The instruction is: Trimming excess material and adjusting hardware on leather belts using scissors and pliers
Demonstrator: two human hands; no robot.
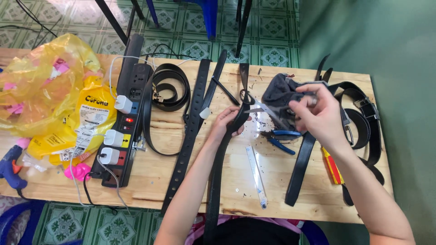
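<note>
My left hand (228,121) grips a black leather belt (217,172) that runs from the table's near edge up to the far side. My right hand (318,111) holds a pair of scissors (265,110) with dark handles; the silver blades point left at the belt just beyond my left fingers. Small black scraps lie on the wood around the blades.
Blue-handled pliers (279,138) and a clear ruler (256,174) lie by the belt. More black belts (193,122) and coiled belts (363,118) cover the wooden table (150,172). A black power strip (125,122) with chargers, a yellow plastic bag (50,86), a blue glue gun (11,165) sit left.
</note>
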